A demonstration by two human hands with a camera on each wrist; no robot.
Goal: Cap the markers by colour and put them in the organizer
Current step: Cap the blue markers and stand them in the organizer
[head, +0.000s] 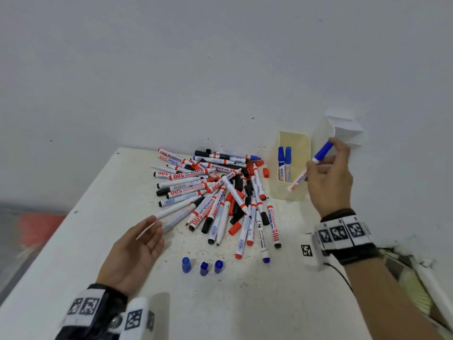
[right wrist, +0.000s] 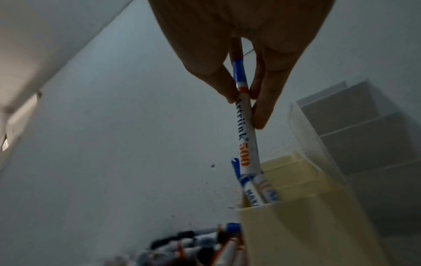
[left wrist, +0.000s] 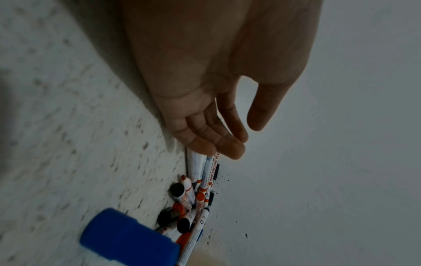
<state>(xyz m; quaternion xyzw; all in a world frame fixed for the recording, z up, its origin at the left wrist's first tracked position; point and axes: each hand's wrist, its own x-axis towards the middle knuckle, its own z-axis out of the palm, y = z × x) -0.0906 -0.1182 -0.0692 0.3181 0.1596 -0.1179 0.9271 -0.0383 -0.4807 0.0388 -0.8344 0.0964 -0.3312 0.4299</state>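
Head view has our right hand [head: 329, 177] up over the cream organizer [head: 291, 192], pinching a blue-capped marker [head: 311, 165] between thumb and fingers. The marker is tilted, cap up by the fingers, its lower end over the organizer's near wall. From the right wrist we can see that same marker [right wrist: 247, 144] hanging with its bottom end just at the rim of the organizer [right wrist: 296, 225], right beside the two blue markers [right wrist: 257, 190] already standing inside.

Our left hand [head: 133, 249] is relaxed, palm up, fingers straight and holding nothing, with the fingertips [left wrist: 230, 149] at the near edge of the marker pile [head: 215, 192]. We can't really tell if they touch a marker or just hover.

The pile is a mix of red, black and blue markers plus loose caps, spread on the white table [head: 61, 253] just left of the organizer. Three loose blue caps [head: 202, 266] sit in a row near us, a bit apart from the pile. A white box [head: 343, 131] stands against the wall right behind the organizer.
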